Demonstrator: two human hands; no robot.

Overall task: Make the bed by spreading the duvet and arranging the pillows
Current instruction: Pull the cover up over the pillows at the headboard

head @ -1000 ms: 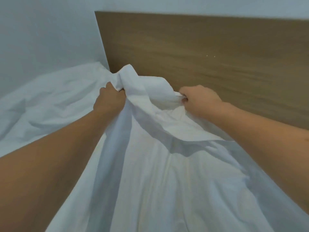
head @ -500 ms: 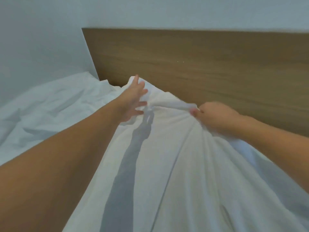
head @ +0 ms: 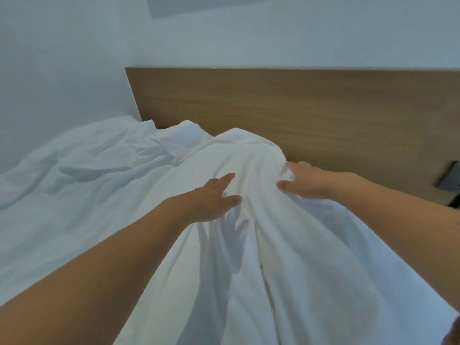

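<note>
My left hand (head: 211,201) is held above the white fabric duvet (head: 249,270), fingers straight and spread wide, gripping nothing; it casts a splayed shadow (head: 224,242) on the cloth directly below, and whether any fingertip touches the fabric cannot be determined. My right hand (head: 307,181) lies flat on the right flank of the raised fold, fingers extended and only slightly apart, thumb pointing left, resting against the cloth without pinching it. The duvet occupies the centre and lower part of the view. It rises into a rounded hump whose top edge sits just in front of the brown wood-grain headboard (head: 298,103), and it falls toward me in long lengthwise creases between my two forearms. To the left of the hump lies rumpled white bedding (head: 87,165), reaching back to the left end of the headboard and to the pale wall (head: 62,58) on that side; whether this is part of the same duvet or a separate sheet cannot be determined. A dark rectangular plate (head: 450,175) is mounted on the headboard at the right edge of the view.
</note>
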